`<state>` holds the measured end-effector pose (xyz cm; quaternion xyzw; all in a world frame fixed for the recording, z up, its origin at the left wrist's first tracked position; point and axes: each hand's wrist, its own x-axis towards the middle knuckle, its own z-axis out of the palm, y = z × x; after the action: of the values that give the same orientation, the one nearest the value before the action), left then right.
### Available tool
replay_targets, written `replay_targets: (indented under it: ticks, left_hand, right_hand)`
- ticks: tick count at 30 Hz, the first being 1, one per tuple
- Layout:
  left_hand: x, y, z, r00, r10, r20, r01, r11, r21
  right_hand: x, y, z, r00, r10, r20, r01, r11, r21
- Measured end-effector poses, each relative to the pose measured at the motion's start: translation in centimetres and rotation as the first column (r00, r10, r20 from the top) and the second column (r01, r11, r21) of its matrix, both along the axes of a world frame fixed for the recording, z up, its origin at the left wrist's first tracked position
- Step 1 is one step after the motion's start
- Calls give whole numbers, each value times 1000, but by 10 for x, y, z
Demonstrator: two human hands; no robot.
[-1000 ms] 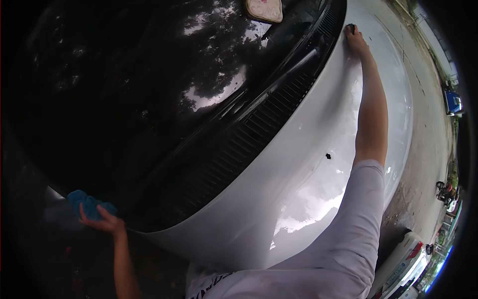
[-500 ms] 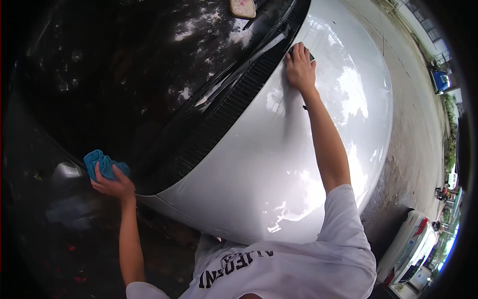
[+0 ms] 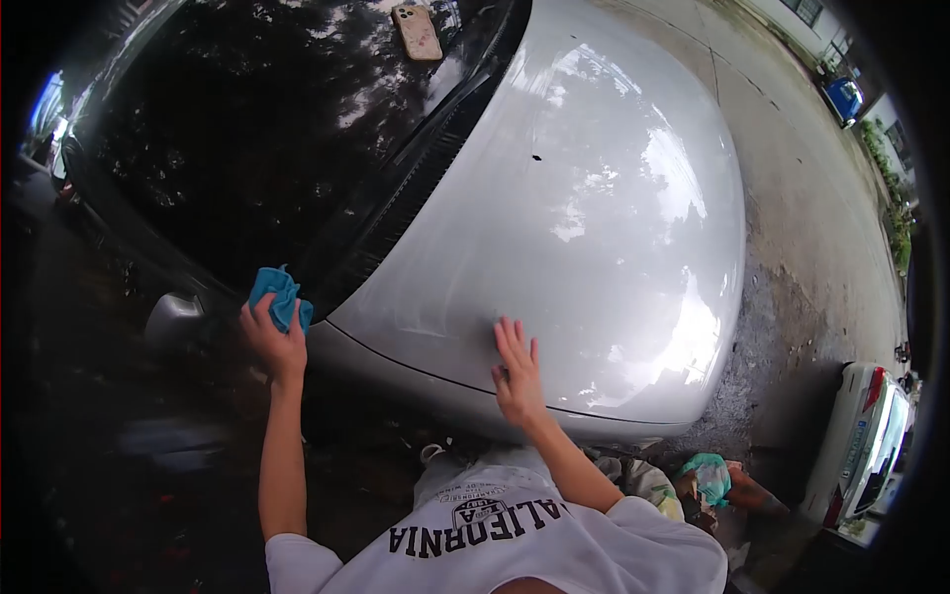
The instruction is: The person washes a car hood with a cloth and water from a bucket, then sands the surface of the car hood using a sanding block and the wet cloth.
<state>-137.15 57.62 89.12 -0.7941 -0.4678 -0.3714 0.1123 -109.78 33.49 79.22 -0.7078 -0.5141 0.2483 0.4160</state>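
My left hand is closed on a crumpled blue cloth, near the lower corner of the dark windshield and close to the side mirror. Over the near side of the silver car hood is my right hand, its fingers stretched out and slightly apart. The fingertips are right at the hood surface, with a dark reflection beside them. Nothing shows in that hand.
A phone in a patterned case lies on the windshield. Wiper and black cowl run along the hood's rear edge. Bags and a teal bundle sit on the ground at right, near a parked white car. A blue vehicle stands farther off.
My right hand has come back from the far side of the hood to its near edge. My left hand, still holding the blue cloth, appears farther right as the view shifted.
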Motion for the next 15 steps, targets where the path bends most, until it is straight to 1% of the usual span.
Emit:
replay_targets:
  ticks: [1,2,3,4,5,6,8,9,10,11,13,14,15]
  left_hand:
    - [11,-27,-4,990,-141,-6,140,988,-61]
    - [20,-51,-16,972,-215,-95,200,969,-147]
    - [34,-68,-26,933,-287,-218,230,939,-255]
    - [51,-77,-40,909,-321,-266,220,911,-347]
    - [67,-78,-55,911,-319,-263,205,901,-382]
    - [80,-75,-65,907,-318,-275,201,902,-381]
    - [109,-57,-77,949,-244,-199,175,935,-310]
    - [125,-44,-79,933,-283,-221,218,935,-279]
    - [144,-29,-81,917,-329,-227,256,919,-299]
    - [164,-10,-84,897,-376,-232,295,901,-319]
    - [226,37,-78,892,-353,-282,268,915,-300]
    - [264,66,-74,899,-348,-265,268,918,-293]
    - [306,93,-66,889,-261,-377,118,924,-363]
  right_hand:
    - [31,-16,0,989,-151,1,151,988,24]
    - [63,-31,-16,956,-292,24,290,956,52]
    - [95,-46,-32,911,-401,98,396,916,61]
    - [126,-61,-53,859,-485,166,475,874,97]
    - [153,-73,-67,799,-559,223,554,828,88]
    - [176,-84,-81,748,-609,266,610,788,89]
    - [204,-97,-98,708,-655,263,670,741,41]
    - [205,-99,-107,693,-646,320,680,733,5]
    - [208,-99,-116,679,-631,375,688,725,-27]
    - [210,-97,-118,682,-638,356,693,720,-37]
    - [210,-97,-113,677,-624,390,691,722,-45]
    - [209,-98,-112,682,-624,382,692,719,-61]
    - [210,-97,-111,680,-624,384,690,722,-48]
